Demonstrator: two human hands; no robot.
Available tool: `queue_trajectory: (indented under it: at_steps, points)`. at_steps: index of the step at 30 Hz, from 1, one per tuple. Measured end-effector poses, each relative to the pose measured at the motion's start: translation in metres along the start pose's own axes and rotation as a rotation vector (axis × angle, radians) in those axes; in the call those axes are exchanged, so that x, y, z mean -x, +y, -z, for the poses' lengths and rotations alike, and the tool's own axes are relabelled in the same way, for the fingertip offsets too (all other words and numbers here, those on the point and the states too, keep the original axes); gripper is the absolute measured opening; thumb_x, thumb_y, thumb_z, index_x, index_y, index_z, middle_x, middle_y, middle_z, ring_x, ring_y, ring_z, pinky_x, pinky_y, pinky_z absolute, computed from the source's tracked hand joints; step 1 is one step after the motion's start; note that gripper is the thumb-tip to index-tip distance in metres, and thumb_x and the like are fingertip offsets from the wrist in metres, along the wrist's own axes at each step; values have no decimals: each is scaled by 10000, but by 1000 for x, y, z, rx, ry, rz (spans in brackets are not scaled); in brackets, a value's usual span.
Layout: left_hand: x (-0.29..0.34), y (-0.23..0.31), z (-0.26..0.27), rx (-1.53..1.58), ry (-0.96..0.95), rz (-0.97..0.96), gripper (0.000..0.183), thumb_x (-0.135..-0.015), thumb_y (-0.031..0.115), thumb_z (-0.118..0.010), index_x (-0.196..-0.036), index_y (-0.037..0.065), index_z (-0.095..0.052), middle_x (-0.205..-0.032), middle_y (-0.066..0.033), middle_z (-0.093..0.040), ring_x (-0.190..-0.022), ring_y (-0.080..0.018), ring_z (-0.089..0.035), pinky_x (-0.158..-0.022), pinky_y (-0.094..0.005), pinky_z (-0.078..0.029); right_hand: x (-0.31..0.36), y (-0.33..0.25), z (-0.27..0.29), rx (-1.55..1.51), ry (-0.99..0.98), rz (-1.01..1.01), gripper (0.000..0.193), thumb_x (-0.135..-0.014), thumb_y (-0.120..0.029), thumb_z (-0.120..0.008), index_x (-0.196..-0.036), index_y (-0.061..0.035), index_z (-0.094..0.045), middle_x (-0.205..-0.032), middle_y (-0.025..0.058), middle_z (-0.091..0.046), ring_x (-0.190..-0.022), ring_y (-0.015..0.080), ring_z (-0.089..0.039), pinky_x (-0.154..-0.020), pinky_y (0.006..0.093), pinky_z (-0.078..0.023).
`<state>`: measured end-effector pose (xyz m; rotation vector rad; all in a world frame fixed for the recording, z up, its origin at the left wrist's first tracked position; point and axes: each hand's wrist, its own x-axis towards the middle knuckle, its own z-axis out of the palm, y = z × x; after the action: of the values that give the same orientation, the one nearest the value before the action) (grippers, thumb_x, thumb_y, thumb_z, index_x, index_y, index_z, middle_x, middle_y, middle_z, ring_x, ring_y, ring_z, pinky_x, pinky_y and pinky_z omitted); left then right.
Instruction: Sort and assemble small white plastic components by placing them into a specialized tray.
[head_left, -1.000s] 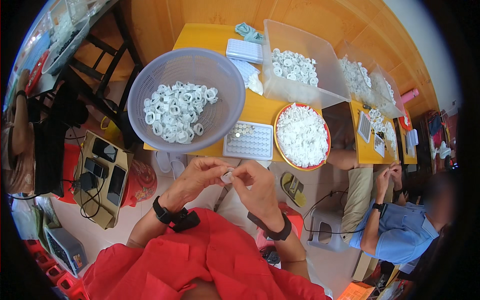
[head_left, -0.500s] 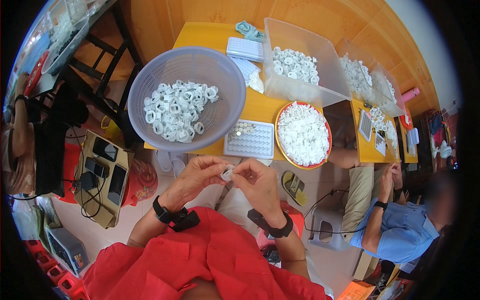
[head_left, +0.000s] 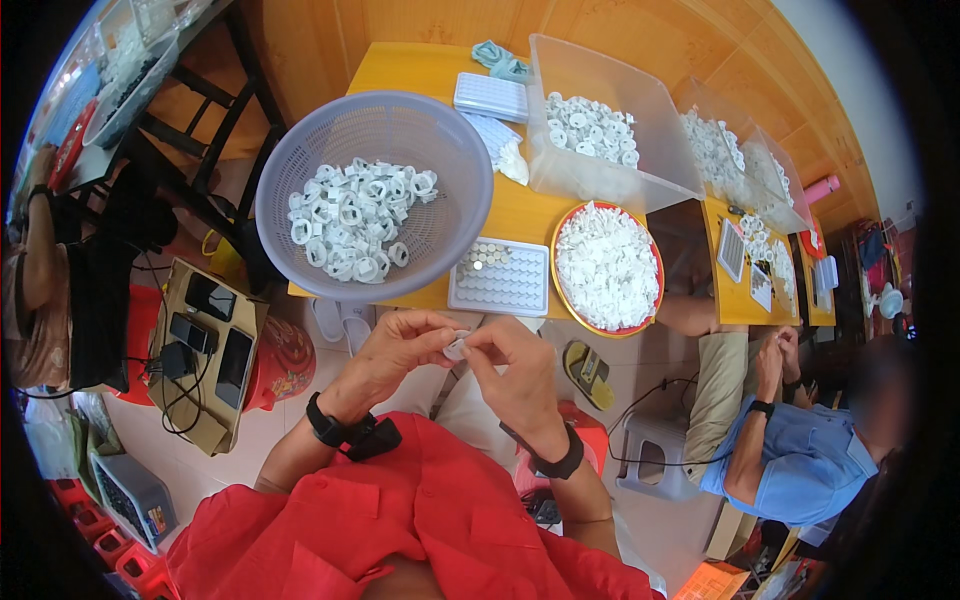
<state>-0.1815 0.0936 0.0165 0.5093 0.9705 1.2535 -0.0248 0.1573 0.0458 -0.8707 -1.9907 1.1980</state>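
Observation:
Between my two hands, over my lap at the table's near edge, is a small white plastic ring-shaped part [head_left: 456,347]. My left hand [head_left: 398,352] pinches it from one side with thumb and forefinger. The fingers of my right hand [head_left: 514,368] close on its other side and cover part of it. Beyond my left hand, a grey-purple basket [head_left: 455,130] holds a pile of similar white ring parts [head_left: 345,220]. A white tray [head_left: 520,290] with rows of pockets lies just past my hands, with several small round metallic discs [head_left: 482,257] at its far left.
A red-rimmed round tray [head_left: 657,295] heaped with small white pieces stands right of the pocketed tray. Behind it is a clear bin [head_left: 600,75] of white ring parts. Phones [head_left: 234,360] lie on a cardboard box at left. Another person [head_left: 790,450] sits at right.
My right hand has turned slightly around the white ring part, and the part now shows at a different tilt. My left hand has hardly moved.

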Motion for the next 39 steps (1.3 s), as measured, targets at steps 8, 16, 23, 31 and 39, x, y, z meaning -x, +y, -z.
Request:
queue_trajectory:
  at_steps: [8,16,23,31,39]
  points:
    - [0,-4,1,-77,-8,-32,183,-853,102,-592,-998,-3,-630,-927,-58,-624,-822,-125,-598,-716,-262,-514,3,2,2,126,-51,66,60,-742,44,-604,-778,2,-582,-741,105,-578,-641,221,-621,-557,278,-496]
    - [0,-4,-5,-91,23,-46,188,-846,118,-605,-984,-5,-638,-920,-57,-626,-812,-124,-596,-708,-258,-507,5,3,-3,27,10,-14,70,-738,39,-560,-776,-12,-533,-717,125,-534,-595,276,-564,-522,334,-445]
    - [1,-11,-1,-117,2,-53,188,-841,115,-609,-976,-11,-645,-932,-77,-635,-811,-130,-599,-710,-266,-508,16,5,-11,189,-7,67,79,-757,23,-540,-793,-28,-492,-738,126,-504,-627,318,-546,-514,376,-434]
    - [3,-9,-3,-125,-29,-61,258,-879,109,-546,-1088,-33,-597,-995,-91,-620,-878,-141,-597,-782,-289,-516,14,12,-15,195,101,104,84,-749,31,-559,-803,-26,-531,-734,132,-508,-603,302,-546,-505,369,-439]
    - [5,-8,-1,-69,-29,-1,273,-886,98,-535,-1126,-26,-572,-1040,-97,-607,-921,-152,-596,-790,-279,-519,10,11,-9,-72,79,-85,55,-743,38,-602,-786,5,-592,-729,101,-570,-598,190,-594,-528,265,-473]
